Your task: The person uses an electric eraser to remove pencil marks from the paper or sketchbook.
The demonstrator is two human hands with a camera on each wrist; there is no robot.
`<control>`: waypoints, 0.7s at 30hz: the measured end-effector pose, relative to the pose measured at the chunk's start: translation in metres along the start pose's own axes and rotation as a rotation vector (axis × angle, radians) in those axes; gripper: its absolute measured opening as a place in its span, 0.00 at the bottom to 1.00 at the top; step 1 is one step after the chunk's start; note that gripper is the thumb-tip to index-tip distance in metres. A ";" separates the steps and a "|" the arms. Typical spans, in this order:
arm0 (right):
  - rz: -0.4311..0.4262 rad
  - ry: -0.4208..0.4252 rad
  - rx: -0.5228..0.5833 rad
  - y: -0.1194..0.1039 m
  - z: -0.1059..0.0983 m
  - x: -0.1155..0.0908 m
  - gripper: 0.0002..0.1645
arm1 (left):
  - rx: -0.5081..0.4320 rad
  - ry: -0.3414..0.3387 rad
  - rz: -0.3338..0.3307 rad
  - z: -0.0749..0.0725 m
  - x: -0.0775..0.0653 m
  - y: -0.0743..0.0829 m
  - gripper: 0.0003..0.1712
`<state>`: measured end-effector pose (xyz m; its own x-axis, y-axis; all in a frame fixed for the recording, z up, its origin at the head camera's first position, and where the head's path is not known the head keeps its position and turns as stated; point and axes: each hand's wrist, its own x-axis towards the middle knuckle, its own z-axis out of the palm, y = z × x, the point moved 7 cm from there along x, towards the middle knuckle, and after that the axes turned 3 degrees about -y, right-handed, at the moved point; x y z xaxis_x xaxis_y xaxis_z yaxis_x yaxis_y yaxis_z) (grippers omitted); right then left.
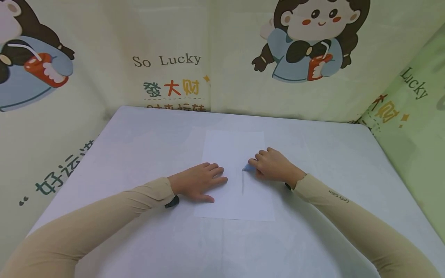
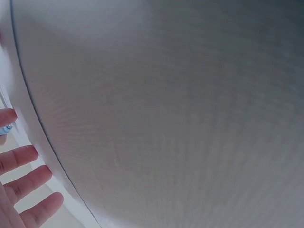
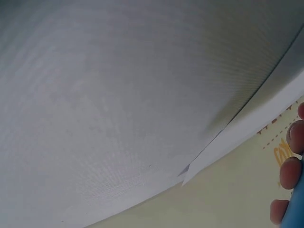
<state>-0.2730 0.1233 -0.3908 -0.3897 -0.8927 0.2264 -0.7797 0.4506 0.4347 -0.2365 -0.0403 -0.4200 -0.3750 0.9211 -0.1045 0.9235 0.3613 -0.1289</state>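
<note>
A white sheet of paper lies on the white table. My left hand rests on its left side, palm down with fingers spread. Its fingers show at the edge of the left wrist view. On the right side of the sheet, my right hand grips a blue pen-like tool, whose narrow tip points left at the paper. Much of the tool is hidden by the hand; part of its blue body appears in the right wrist view. A faint grey line runs from near the tip toward me.
The table has a pale covering and extends around the sheet on all sides. Printed curtains with cartoon figures and lettering hang behind it and at both sides. Dark wrist devices show beneath the sleeves.
</note>
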 end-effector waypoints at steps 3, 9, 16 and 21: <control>0.002 -0.009 0.007 0.001 0.001 -0.001 0.06 | 0.008 0.003 0.001 0.000 0.001 0.000 0.38; 0.006 -0.024 0.016 0.002 0.001 -0.001 0.05 | 0.003 0.000 0.001 -0.001 0.001 0.000 0.38; 0.006 -0.011 0.016 0.002 0.000 0.000 0.08 | 0.003 -0.035 -0.011 0.002 0.001 -0.002 0.38; -0.001 -0.015 0.015 0.002 0.001 0.001 0.08 | 0.010 -0.024 -0.004 0.002 0.001 -0.003 0.38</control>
<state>-0.2754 0.1230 -0.3908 -0.3956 -0.8934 0.2129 -0.7876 0.4492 0.4217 -0.2393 -0.0410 -0.4217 -0.3810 0.9158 -0.1274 0.9210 0.3638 -0.1394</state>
